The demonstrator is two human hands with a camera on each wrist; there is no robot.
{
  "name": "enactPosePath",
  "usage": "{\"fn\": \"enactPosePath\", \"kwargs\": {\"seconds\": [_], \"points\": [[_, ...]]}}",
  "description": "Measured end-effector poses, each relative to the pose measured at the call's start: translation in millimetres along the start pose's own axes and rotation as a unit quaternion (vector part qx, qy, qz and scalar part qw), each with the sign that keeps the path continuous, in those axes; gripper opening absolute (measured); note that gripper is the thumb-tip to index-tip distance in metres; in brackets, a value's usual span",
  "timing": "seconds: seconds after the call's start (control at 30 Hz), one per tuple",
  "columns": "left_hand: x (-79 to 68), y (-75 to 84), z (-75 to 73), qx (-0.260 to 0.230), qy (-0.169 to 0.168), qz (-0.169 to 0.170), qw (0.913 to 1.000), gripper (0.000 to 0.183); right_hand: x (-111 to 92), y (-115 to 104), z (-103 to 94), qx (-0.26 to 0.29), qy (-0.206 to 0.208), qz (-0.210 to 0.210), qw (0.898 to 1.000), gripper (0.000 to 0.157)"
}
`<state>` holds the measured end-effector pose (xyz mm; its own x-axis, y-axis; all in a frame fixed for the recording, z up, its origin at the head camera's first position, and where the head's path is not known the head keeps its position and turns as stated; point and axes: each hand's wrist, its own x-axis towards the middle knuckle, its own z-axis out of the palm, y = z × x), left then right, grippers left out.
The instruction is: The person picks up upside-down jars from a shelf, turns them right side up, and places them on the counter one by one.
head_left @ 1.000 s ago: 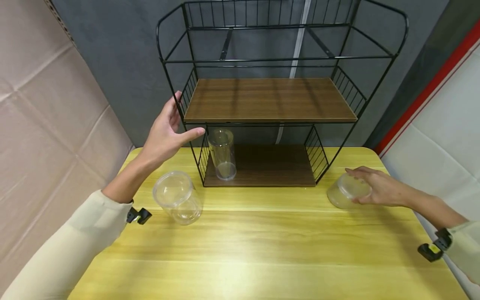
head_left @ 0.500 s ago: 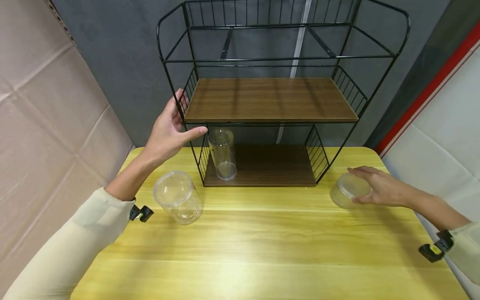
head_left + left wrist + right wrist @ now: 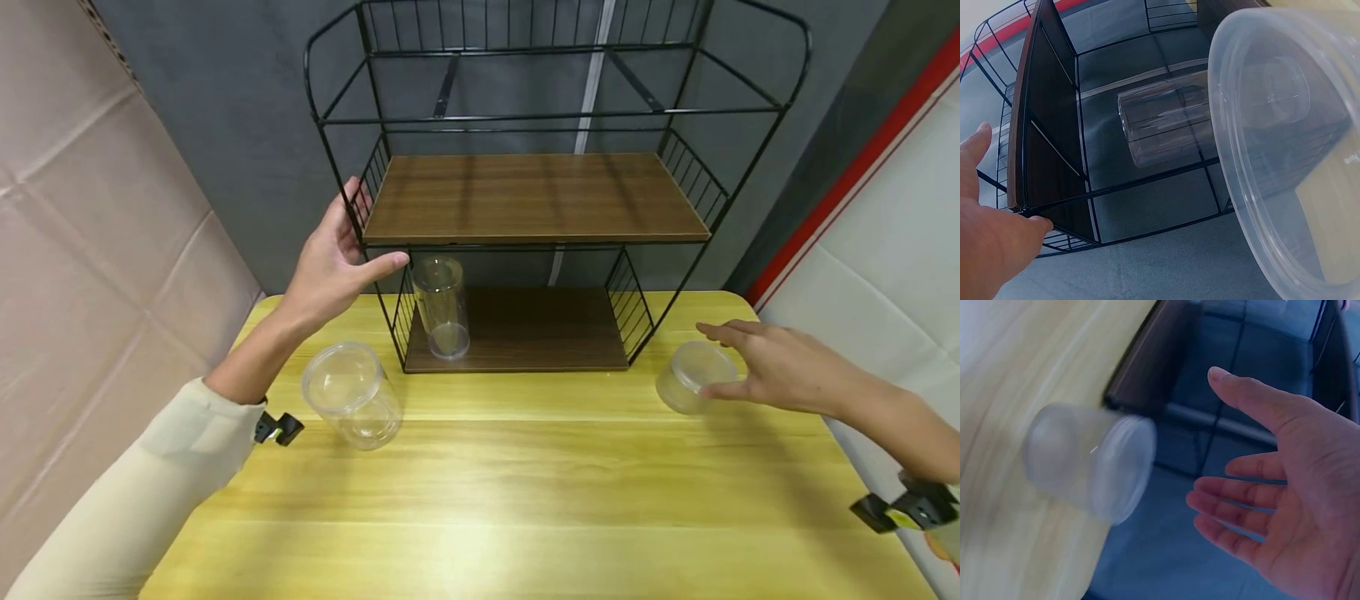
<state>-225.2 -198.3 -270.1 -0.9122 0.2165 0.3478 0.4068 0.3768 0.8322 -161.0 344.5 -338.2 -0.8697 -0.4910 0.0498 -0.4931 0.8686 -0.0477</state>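
Note:
My left hand [image 3: 326, 262] holds the left side of a black two-tier wire rack [image 3: 536, 242], thumb across the front by the upper shelf's corner and fingers behind the side. My right hand [image 3: 787, 367], fingers spread, is just off a small clear lidded jar [image 3: 693, 375] standing on the table; the right wrist view shows a gap between the palm and the jar [image 3: 1091, 462]. A tall clear jar [image 3: 442, 304] stands upright at the left end of the lower shelf. Nearer my left wrist, a wide clear jar [image 3: 352, 396] stands on the table, large in the left wrist view.
The rack's brown upper board [image 3: 536, 196] and lower board [image 3: 540, 329] sit between wire side panels. It stands toward the back of a yellow wooden table [image 3: 487, 492]. A grey wall rises behind, with a pale quilted panel [image 3: 97, 183] at left and a white one at right.
My right hand has let go of the small jar and drawn back to the right. The jar stays where it was. My left hand remains at the rack's side.

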Motion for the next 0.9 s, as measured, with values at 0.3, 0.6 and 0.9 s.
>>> {"fn": "enactPosePath", "kwargs": {"seconds": [0.3,0.6,0.9], "points": [[1.3,-0.5,-1.1,-0.007,0.0,0.007,1.0,0.105,22.0,-35.7,-11.2,0.028,0.035,-0.073,0.996,0.084],[1.1,-2.5,0.7,-0.014,-0.003,0.013,0.9998,0.105,55.3,-64.1,-7.0,0.062,0.03,-0.093,0.993,0.088],[0.8,-2.0,1.0,-0.016,-0.002,0.01,0.9998,0.105,97.9,-87.2,11.6,0.127,0.041,-0.107,0.985,0.091]]}}
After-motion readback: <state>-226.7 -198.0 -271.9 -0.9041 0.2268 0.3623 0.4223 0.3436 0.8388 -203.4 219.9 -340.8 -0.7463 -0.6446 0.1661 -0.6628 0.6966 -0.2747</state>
